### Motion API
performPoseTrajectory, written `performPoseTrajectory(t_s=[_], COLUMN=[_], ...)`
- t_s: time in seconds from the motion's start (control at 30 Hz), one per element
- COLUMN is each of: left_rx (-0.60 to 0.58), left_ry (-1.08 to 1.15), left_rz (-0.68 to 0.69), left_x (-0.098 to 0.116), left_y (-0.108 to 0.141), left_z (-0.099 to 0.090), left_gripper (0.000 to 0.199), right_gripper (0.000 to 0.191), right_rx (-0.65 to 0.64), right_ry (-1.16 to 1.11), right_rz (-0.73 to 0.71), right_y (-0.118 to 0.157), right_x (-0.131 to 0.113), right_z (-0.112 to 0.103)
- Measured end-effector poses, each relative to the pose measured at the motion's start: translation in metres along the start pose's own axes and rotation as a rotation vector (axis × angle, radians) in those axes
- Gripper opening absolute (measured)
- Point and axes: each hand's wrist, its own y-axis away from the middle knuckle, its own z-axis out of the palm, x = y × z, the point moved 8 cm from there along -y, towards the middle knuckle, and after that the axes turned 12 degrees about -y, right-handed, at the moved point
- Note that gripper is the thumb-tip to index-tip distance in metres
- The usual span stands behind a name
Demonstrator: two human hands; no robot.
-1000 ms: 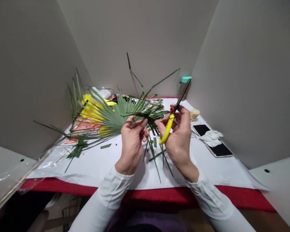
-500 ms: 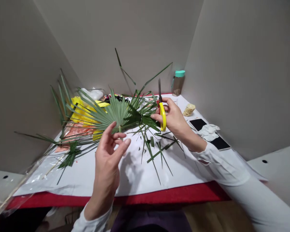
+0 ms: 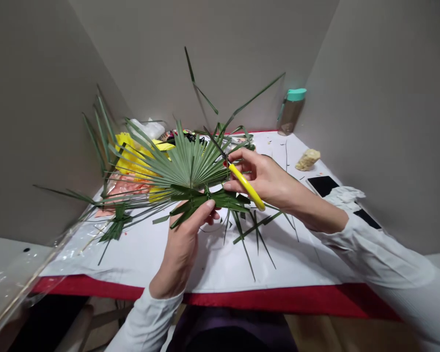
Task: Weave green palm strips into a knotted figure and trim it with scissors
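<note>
A woven piece of dark green palm leaf (image 3: 192, 204) is gripped in my left hand (image 3: 187, 232), the thumb pressed on top of it. In my right hand (image 3: 260, 176) are scissors with yellow handles (image 3: 247, 187), their dark blades pointing up and left. My right fingertips are close beside the woven piece; whether they touch it I cannot tell. Behind both hands spreads a large fan-shaped palm leaf (image 3: 188, 159). Cut leaf strips (image 3: 254, 232) lie on the white cloth below my right hand. Another folded leaf piece (image 3: 115, 225) rests at the left.
A bottle with a teal lid (image 3: 292, 112) stands at the back right. Near it lies a pale yellowish lump (image 3: 308, 160), then a dark phone-like slab (image 3: 320, 186) under crumpled tissue (image 3: 344, 197). Yellow material (image 3: 134, 159) and clear plastic wrap (image 3: 64, 249) are at the left. Walls enclose the table.
My left hand has gone from free, with spread fingers, to gripping the woven leaf piece. The scissors have tilted leftward in my right hand. The view has shifted somewhat.
</note>
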Motion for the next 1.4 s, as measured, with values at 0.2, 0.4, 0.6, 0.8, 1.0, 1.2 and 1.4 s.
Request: performPoseTrajectory(t_s=[0.2,0.4,0.6,0.8,1.0,1.2,1.4], left_rx=[0.090,0.179,0.250,0.254,0.289,0.272,0.217], left_ry=[0.069,0.155,0.225,0.285,0.322,0.290,0.313], left_rz=[0.002,0.011,0.008,-0.035,-0.085,-0.101,-0.120], left_x=[0.002,0.009,0.014,0.011,0.005,0.003,0.000], left_y=[-0.005,-0.006,-0.004,-0.006,-0.004,-0.003,-0.003], left_z=[-0.001,-0.013,-0.019,-0.015,-0.012,-0.007,0.001], left_gripper=[0.020,0.022,0.017,0.018,0.013,0.013,0.010], right_gripper=[0.041,0.041,0.043,0.046,0.037,0.028,0.026], right_rx=[0.132,0.088,-0.055,-0.130,-0.140,-0.108,-0.079], right_ry=[0.053,0.559,0.803,0.880,0.789,0.710,0.726], right_rz=[-0.120,-0.224,-0.289,-0.308,-0.268,-0.284,-0.315], right_y=[0.011,0.049,0.068,0.072,0.074,0.074,0.075], right_x=[-0.019,-0.014,0.007,0.010,0.015,0.010,0.007], right_z=[-0.024,-0.040,-0.021,-0.007,0.000,0.003,0.001])
